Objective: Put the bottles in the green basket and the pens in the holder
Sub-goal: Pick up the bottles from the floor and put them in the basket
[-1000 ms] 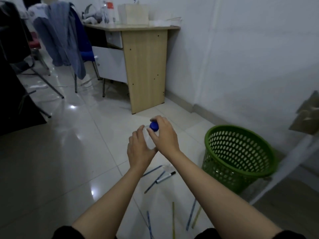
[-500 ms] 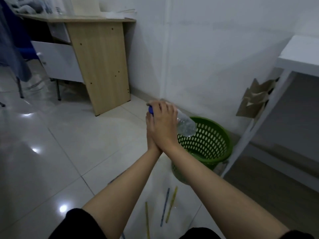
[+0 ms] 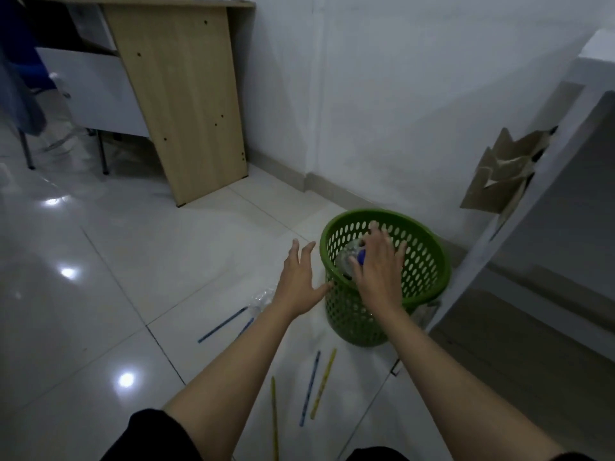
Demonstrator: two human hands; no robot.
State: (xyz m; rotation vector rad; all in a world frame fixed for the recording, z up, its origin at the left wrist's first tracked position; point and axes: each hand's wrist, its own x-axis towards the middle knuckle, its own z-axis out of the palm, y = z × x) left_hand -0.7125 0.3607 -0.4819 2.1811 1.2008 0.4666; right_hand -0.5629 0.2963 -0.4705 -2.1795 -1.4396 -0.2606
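The green basket (image 3: 429,271) stands on the floor by the wall. A clear bottle (image 3: 347,261) with a blue cap (image 3: 361,255) lies inside it, just under my right hand (image 3: 379,267), whose fingers are spread above the opening. My left hand (image 3: 298,282) is open beside the basket's left rim, thumb against it. Another clear bottle (image 3: 261,298) lies on the tiles, partly hidden by my left wrist. Pens lie on the floor: a blue pen (image 3: 222,325), a blue pen (image 3: 310,387), a yellow pen (image 3: 323,383) and a yellow pen (image 3: 274,419). No holder is in view.
A wooden desk (image 3: 186,104) with a white drawer unit (image 3: 96,91) stands at the back left. A white table leg (image 3: 482,247) slants down just right of the basket, with folded cardboard (image 3: 499,174) behind it. The glossy tiled floor (image 3: 100,294) stretches left.
Both hands held the bottle together in front of me; now it is down inside the basket, my right hand is spread over it, and my left hand has come off and dropped beside the rim.
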